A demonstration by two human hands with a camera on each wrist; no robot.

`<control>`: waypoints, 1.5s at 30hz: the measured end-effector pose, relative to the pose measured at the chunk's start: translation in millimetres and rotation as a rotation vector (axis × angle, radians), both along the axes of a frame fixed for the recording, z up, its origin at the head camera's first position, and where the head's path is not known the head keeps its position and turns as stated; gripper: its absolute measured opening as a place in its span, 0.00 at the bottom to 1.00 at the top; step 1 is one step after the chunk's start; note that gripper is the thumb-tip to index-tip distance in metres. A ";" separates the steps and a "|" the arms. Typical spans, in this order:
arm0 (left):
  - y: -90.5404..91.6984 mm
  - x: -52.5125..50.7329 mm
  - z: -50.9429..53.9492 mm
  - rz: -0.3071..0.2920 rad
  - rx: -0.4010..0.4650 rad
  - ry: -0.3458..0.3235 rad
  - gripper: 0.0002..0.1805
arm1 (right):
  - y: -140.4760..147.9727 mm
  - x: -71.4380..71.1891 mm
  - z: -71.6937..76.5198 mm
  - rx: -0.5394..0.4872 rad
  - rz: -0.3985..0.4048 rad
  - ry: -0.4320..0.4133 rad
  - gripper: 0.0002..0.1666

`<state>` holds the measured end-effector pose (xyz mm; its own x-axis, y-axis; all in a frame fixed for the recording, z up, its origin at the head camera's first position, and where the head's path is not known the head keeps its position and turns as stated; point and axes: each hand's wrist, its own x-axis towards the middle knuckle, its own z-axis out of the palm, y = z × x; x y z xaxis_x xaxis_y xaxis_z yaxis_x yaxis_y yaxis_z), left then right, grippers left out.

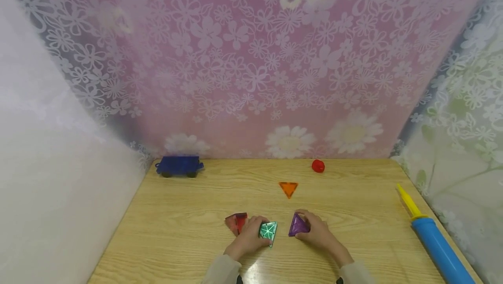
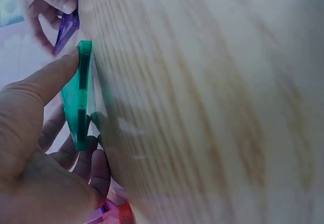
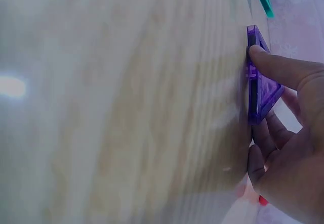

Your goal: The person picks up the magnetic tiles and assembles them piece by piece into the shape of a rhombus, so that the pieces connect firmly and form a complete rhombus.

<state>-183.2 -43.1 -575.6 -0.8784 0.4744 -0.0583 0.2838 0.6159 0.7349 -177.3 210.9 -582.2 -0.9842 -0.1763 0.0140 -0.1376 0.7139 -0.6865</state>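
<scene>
In the head view my left hand (image 1: pixel 250 237) pinches a green translucent triangular tile (image 1: pixel 269 231) between thumb and fingers, low over the table. Facing it across a small gap, my right hand (image 1: pixel 316 230) pinches a purple triangular tile (image 1: pixel 298 225). The left wrist view shows the green tile (image 2: pixel 81 95) edge-on, the thumb at its upper corner. From the right wrist, the purple tile (image 3: pixel 259 77) appears with the thumb on its face. Red tiles (image 1: pixel 236 223) stand just left of the left hand, partly hidden by it. An orange triangular tile (image 1: pixel 288 189) lies flat beyond both hands.
A blue wheeled toy wagon (image 1: pixel 180 166) stands at the back left of the wooden table (image 1: pixel 177 214). A small red object (image 1: pixel 318 166) lies at the back right. Along the right edge is a blue and yellow hand pump (image 1: pixel 438 242). A flowered curtain (image 1: pixel 251 57) borders the back.
</scene>
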 end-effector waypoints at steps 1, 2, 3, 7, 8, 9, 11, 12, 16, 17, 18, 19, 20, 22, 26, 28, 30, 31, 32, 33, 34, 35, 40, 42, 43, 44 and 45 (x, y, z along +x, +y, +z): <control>0.3 0.3 -0.4 0.000 0.004 0.002 0.29 | -2.5 1.4 0.1 0.001 0.011 0.000 0.40; 0.8 0.5 -0.4 0.000 0.007 0.002 0.28 | -4.9 2.7 -0.1 0.001 0.024 -0.001 0.40; 1.1 0.7 -0.3 0.000 0.010 0.002 0.28 | -7.3 4.0 -0.2 -0.001 0.036 -0.006 0.40; 2.3 1.3 -1.0 0.007 0.016 0.000 0.29 | -15.7 8.9 0.9 -0.020 0.079 -0.002 0.40; 2.5 1.4 -1.2 0.011 0.018 -0.001 0.29 | -17.3 9.8 0.7 -0.019 0.088 0.004 0.40; 2.8 1.6 -1.5 0.018 0.017 -0.002 0.29 | -18.9 10.8 0.9 -0.018 0.096 0.009 0.40; 3.3 1.7 -2.8 0.031 0.012 0.003 0.29 | -21.6 12.2 0.4 -0.024 0.110 0.017 0.40; 3.5 1.7 -3.7 0.034 0.012 0.008 0.29 | -22.9 12.5 0.0 -0.026 0.114 0.020 0.40; 4.5 1.4 -5.6 0.039 0.009 0.021 0.29 | -26.8 13.6 -1.3 -0.035 0.131 0.030 0.40; 4.6 1.4 -5.8 0.037 0.009 0.023 0.29 | -27.8 13.5 -1.4 -0.034 0.132 0.028 0.40; 4.9 1.3 -5.9 0.037 0.009 0.024 0.29 | -28.7 13.3 -1.5 -0.032 0.133 0.027 0.39; 5.2 1.3 -5.8 0.038 0.008 0.023 0.29 | -29.5 13.2 -1.3 -0.031 0.135 0.026 0.39; 5.2 1.4 -5.8 0.036 0.008 0.026 0.29 | -30.3 13.0 -1.2 -0.029 0.138 0.026 0.39; 6.1 1.5 -6.2 0.033 0.005 0.032 0.28 | -31.9 12.5 -0.7 -0.028 0.146 0.034 0.39; 7.6 1.5 -6.8 0.027 -0.006 0.053 0.29 | -33.5 12.0 -0.5 -0.020 0.158 0.063 0.38; 8.2 1.5 -7.3 0.027 -0.012 0.055 0.29 | -34.0 12.3 -0.9 -0.019 0.159 0.066 0.38; 8.0 1.7 -7.7 0.026 -0.010 0.059 0.29 | -34.3 13.1 -1.0 -0.015 0.160 0.066 0.39; 7.7 1.7 -8.0 0.026 -0.009 0.059 0.29 | -34.3 13.5 -1.2 -0.014 0.160 0.065 0.39; 7.3 1.6 -8.2 0.024 -0.005 0.058 0.30 | -34.2 13.8 -1.4 -0.015 0.161 0.066 0.39; 6.7 1.5 -8.4 0.022 -0.001 0.056 0.30 | -34.2 14.1 -1.9 -0.012 0.159 0.066 0.39; 6.0 1.5 -8.7 0.018 0.000 0.056 0.31 | -33.9 14.3 -2.3 -0.010 0.160 0.066 0.39; 5.2 1.3 -8.5 0.013 0.000 0.057 0.32 | -33.9 14.4 -2.5 -0.008 0.160 0.066 0.39; 1.9 0.8 -8.1 -0.008 0.003 0.060 0.34 | -33.3 13.8 -3.9 -0.008 0.158 0.067 0.39; 1.2 0.5 -8.1 -0.009 0.007 0.063 0.33 | -33.0 13.8 -4.3 -0.012 0.155 0.071 0.39; 1.1 0.3 -8.3 -0.009 0.009 0.063 0.33 | -32.7 13.8 -4.6 -0.013 0.154 0.075 0.39; 1.0 0.2 -8.6 -0.009 0.010 0.064 0.33 | -32.6 13.8 -5.0 -0.014 0.154 0.077 0.39; 0.9 0.2 -8.8 -0.010 0.012 0.062 0.33 | -32.4 13.9 -5.2 -0.015 0.153 0.077 0.40</control>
<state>-183.0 -42.2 -584.4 -0.8754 0.4834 0.0014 0.3348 0.6043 0.7230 -163.4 178.5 -587.3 -0.9417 -0.3236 0.0923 -0.2969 0.6701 -0.6803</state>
